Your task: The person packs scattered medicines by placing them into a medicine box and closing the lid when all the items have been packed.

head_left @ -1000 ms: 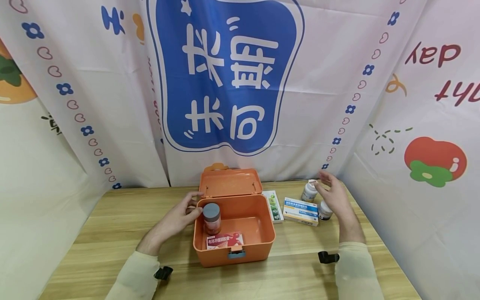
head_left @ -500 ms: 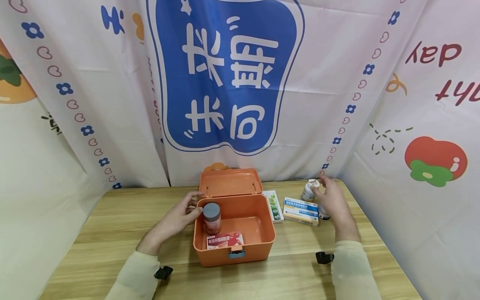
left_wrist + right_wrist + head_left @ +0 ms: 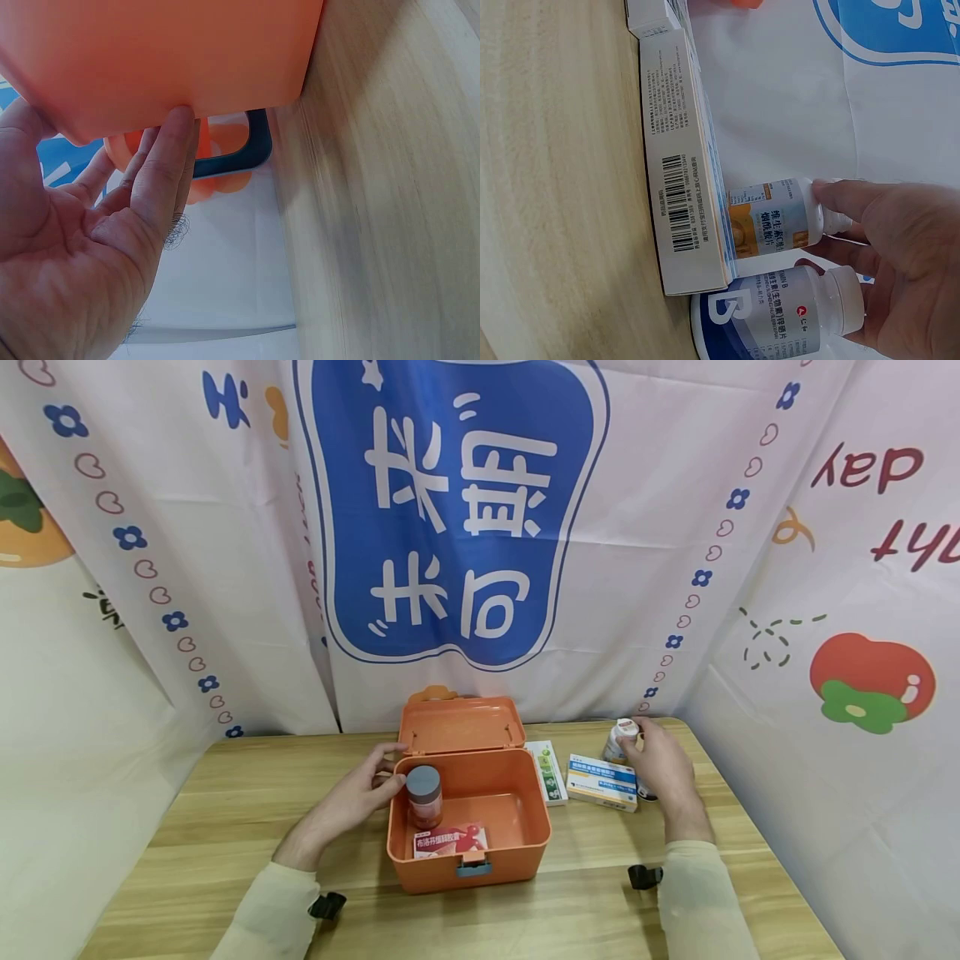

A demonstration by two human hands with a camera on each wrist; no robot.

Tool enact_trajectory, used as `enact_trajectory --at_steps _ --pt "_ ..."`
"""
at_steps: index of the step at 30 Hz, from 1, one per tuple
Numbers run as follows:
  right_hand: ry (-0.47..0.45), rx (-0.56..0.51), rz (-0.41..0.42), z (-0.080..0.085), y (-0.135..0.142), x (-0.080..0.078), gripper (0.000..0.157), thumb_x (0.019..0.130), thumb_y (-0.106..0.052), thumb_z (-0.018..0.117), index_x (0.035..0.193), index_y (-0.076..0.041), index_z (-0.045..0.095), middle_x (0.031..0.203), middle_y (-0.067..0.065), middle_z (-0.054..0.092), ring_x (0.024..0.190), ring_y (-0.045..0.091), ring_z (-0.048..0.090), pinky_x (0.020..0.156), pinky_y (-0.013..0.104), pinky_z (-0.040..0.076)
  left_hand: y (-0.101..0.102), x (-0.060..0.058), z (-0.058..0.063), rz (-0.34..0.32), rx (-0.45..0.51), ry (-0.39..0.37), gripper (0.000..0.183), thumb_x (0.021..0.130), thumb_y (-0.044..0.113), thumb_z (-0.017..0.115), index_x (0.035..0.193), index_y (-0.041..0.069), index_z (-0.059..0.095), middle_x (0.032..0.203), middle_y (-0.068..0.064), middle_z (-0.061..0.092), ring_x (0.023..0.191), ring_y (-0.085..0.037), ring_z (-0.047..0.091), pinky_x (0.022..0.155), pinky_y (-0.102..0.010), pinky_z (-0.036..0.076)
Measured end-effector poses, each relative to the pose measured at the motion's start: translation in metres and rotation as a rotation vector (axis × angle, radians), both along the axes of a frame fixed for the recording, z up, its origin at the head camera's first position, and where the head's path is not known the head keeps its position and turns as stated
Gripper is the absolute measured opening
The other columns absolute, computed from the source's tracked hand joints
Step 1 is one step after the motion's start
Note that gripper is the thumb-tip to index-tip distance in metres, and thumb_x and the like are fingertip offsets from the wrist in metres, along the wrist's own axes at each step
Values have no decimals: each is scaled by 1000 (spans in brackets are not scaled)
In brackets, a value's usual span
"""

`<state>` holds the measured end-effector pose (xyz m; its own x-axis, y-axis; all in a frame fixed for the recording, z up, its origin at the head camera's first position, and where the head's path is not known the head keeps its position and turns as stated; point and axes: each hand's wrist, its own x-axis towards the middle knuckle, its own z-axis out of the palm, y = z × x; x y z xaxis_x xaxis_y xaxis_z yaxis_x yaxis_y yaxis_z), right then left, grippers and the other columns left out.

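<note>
My left hand [image 3: 360, 793] touches the left rear corner of an open orange medicine box [image 3: 510, 864], its fingers fairly straight behind the wall and its thumb at the rim. Inside the box stand a grey-lidded jar [image 3: 425, 797] and a red-and-white medicine carton [image 3: 450, 841]. At the right, my right hand [image 3: 665, 764] pinches a small white pill bottle [image 3: 776, 217] with an orange label near its cap, thumb on one side and fingers on the other. A white-and-blue pill bottle [image 3: 772, 315] stands beside it, mostly hidden by that hand in the head view.
A blue-and-white medicine carton [image 3: 602, 782] lies in front of the bottles. A green-and-white carton [image 3: 547, 772] lies against the box's right side. The box's lid [image 3: 461, 727] leans back toward the printed curtain [image 3: 615, 568] behind the wooden table [image 3: 225, 827].
My right hand has lowered and shifted slightly left, its thumb and fingers closing on the orange-labelled pill bottle. My left hand and the box have kept their places.
</note>
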<state>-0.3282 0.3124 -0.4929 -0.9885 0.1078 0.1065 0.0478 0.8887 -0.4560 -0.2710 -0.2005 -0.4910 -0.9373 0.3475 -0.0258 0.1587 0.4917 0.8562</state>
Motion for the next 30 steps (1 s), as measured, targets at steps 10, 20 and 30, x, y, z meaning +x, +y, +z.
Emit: enact_trajectory --at_steps 10,20,30 --pt "0 -91 -2 3 2 0 53 106 -38 61 150 -9 50 149 23 60 136 46 57 109 67 47 1 -1 0 -15 12 23 50 109 27 59 155 17 40 138 -23 61 125 -34 65 92 -36 63" --pt "110 -238 17 10 2 0 61 105 -26 62 156 1 41 153 30 52 141 48 52 119 65 40 1 -3 -3 2 7 8 50 109 27 59 155 19 40 137 -21 62 123 -32 66 91 -35 62" --pt "237 -354 8 17 -3 2 51 102 -15 62 147 5 48 142 29 53 133 46 55 108 58 56 2 -2 -4 -3 15 3 51 109 27 58 156 19 39 138 -22 61 124 -33 65 94 -46 63"
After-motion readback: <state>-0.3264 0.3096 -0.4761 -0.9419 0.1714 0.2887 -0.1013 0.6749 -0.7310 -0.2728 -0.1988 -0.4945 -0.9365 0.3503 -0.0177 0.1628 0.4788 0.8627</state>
